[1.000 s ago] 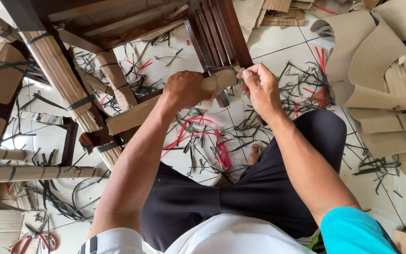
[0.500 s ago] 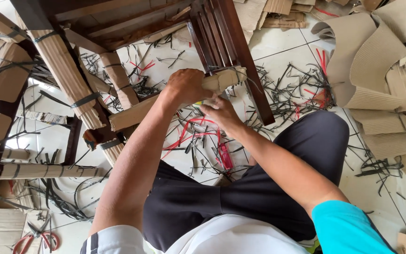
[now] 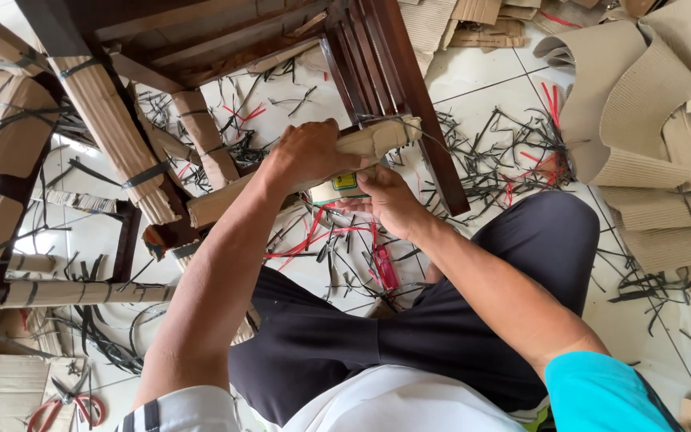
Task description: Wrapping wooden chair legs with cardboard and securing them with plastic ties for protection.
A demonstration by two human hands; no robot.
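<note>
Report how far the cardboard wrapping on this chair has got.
Done: legs and rails already wrapped in corrugated cardboard and strapped. In hand: left hand clamps cardboard around a rail; right hand holds a small tool beneath it. Left: dark slats remain bare.

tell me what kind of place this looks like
Likely a furniture packing workshop, worked on a tiled floor: dark wooden chair frames have parts wrapped in corrugated cardboard, cut strapping scraps litter the tiles, and more cardboard sheets are piled nearby.

Furniture-packing workshop: cardboard-wrapped chair legs [image 3: 113, 136], strap offcuts [image 3: 513, 160].
</note>
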